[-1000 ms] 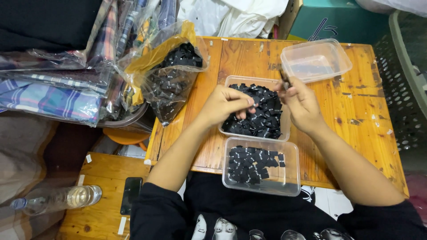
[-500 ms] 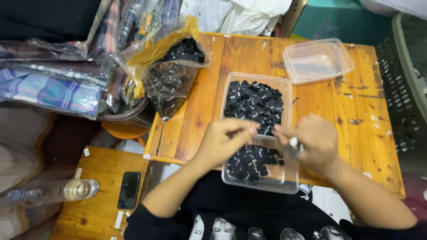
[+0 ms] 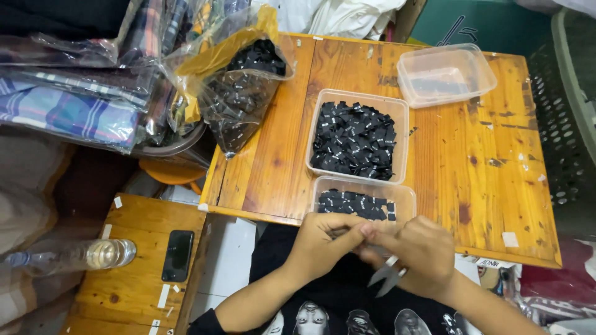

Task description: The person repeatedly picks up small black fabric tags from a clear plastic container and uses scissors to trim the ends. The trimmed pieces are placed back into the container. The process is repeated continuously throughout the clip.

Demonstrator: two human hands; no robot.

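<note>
Both hands [image 3: 379, 248] pulled back off the trays [image 3: 363, 205], now w/ scissors [image 3: 388, 277] at lap.

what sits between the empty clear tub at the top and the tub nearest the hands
In the head view, the large clear tub heaped with small black tags sits between the empty tub and the near tub.

The left hand [image 3: 326, 245] and right hand [image 3: 422, 254] cover the near rim of the near tub [image 3: 363, 205]. What the fingers pinch between them is too small to tell. The snips [image 3: 388, 276] are blurred, their handles hidden in the right palm. The basket [image 3: 568, 111] is cut off by the right edge.
</note>
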